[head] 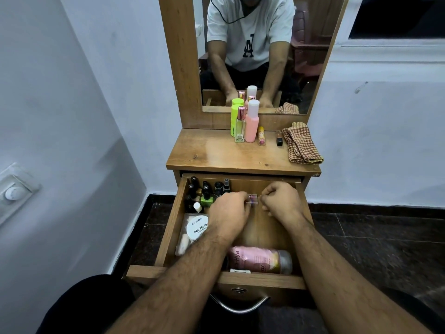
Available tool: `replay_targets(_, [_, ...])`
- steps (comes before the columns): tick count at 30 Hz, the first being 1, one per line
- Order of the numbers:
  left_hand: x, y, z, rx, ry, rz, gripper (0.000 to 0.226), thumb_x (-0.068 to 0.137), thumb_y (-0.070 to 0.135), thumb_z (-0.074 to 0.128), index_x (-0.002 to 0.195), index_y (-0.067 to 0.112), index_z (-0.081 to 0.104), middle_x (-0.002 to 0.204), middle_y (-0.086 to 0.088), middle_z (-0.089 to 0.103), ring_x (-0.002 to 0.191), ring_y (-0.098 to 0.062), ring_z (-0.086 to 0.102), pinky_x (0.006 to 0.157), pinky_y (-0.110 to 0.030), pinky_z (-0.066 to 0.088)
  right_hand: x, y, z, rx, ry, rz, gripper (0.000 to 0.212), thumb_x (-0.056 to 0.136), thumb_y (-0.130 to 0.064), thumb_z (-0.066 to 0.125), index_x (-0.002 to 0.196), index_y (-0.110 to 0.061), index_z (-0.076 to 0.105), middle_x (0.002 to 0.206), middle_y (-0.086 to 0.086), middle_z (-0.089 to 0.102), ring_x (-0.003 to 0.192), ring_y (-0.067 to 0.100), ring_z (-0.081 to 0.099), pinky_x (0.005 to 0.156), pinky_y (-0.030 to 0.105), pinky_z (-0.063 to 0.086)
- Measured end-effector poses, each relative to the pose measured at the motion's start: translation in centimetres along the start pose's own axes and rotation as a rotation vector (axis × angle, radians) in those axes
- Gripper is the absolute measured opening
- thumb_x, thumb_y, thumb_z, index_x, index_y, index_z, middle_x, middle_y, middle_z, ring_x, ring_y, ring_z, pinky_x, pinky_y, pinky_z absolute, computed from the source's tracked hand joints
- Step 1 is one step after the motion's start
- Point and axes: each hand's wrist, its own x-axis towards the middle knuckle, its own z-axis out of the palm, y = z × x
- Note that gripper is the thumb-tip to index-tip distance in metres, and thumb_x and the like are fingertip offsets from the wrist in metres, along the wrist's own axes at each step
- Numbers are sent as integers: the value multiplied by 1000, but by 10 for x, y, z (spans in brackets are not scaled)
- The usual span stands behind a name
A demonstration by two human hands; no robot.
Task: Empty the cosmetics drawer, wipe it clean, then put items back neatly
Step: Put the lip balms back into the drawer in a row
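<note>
Hands meet inside the open drawer (173,220): the left hand (230,214) and the right hand (281,201) are both curled shut around a small pinkish bottle (252,198), pinching it between them over the drawer's middle. Behind the left hand, a cluster of dark nail polish bottles (207,189) stands in the back left corner, one of them green. A round white tub (198,227) marked nail polish lies by the left wall, and a pink bottle (260,260) lies on its side against the drawer front. Up on the desk (212,153), a yellow-green bottle (234,119), a clear perfume bottle (240,126) and a pink bottle with white cap (252,121) stand together near the mirror (265,56), with a folded checked cloth (301,143) to their right.
</note>
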Motion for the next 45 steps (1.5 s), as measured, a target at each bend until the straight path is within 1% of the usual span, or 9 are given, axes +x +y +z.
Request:
replay_targets(10, [24,7,-41,-370,310,-2,24,96,37,60,117,29,69,109,10,72,98,-6,63,87,-28,53,17,-64,-55,-30,244,-257,18,88,-23,70,71,-19,68,65,-5,65,66,11,63,59,22,46])
replay_targets(13, [41,1,-48,-403,305,-9,25,97,33,60,120,27,68,113,10,70,100,-4,62,90,-28,53,52,-78,-50,-110,272,-197,25,89,-34,70,72,-17,72,64,-3,66,68,15,66,66,29,53])
replay_targets(21, [79,-9,-52,-565,307,-70,19,96,32,61,111,27,70,102,11,70,87,-1,62,80,-25,53,95,-90,-25,-337,283,-34,37,84,-47,72,91,-11,71,88,7,71,83,26,66,60,30,42])
replay_targets(26, [86,-10,-53,-658,332,-91,11,95,30,62,98,26,71,86,11,69,64,15,59,54,-5,42,93,-92,-26,-308,318,46,36,86,-45,70,93,-10,70,86,6,67,80,26,61,58,31,44])
replay_targets(31, [89,-1,-46,-814,293,-152,13,91,31,65,90,23,74,82,9,73,77,-7,70,77,-32,59,56,-83,-40,-134,359,50,33,83,-40,69,80,-7,75,67,2,63,63,16,56,48,24,29])
replay_targets(34, [83,12,-45,-1083,156,-223,13,93,29,66,86,19,73,81,4,73,79,-12,70,76,-34,60,20,-75,-46,-13,316,-69,20,81,-30,71,72,-13,75,60,-6,62,60,8,57,49,23,31])
replay_targets(37, [75,24,-50,-1346,16,-297,16,93,24,68,89,9,71,80,-4,70,70,-11,64,59,-23,53,-4,-70,-44,67,231,-157,16,78,-27,72,68,-16,75,60,-7,66,62,11,61,51,24,35])
replay_targets(43, [73,20,-56,-1459,76,-358,13,89,23,72,87,11,68,83,-8,73,71,-12,68,55,-23,51,-1,-75,-55,148,-1,-199,14,84,-28,77,77,-16,75,57,-5,65,44,2,56,45,18,42])
replay_targets(45, [74,15,-57,-1480,131,-351,15,88,24,73,88,10,67,85,-8,74,71,-11,68,53,-21,51,8,-80,-65,175,-80,-201,19,87,-31,75,83,-12,74,65,5,69,49,8,59,45,20,44])
